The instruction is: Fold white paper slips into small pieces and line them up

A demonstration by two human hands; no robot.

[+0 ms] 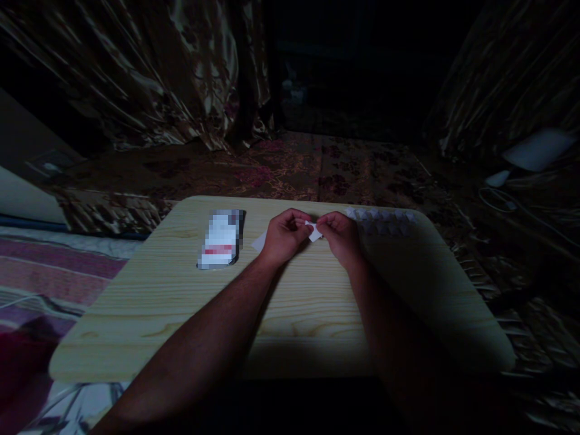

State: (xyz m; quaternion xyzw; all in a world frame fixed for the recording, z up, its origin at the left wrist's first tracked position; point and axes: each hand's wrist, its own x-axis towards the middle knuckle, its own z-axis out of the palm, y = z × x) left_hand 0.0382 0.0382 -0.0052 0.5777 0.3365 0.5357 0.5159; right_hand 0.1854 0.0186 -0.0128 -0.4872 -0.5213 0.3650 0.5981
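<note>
Head view: left hand (285,235) and right hand (341,235) both pinched a small white paper piece (315,232) over the tabletop (312,296), toward its far edge. Exposed corner pointed to the tabletop's near edge; long axis unclear, rest hidden in the grip.

In dim light, patterned curtains (203,66) flank a dark recess (362,78) behind floral fabric (272,166); striped bedding (58,266) lies left of the round-cornered, pale wood-grained table (312,308).
</note>
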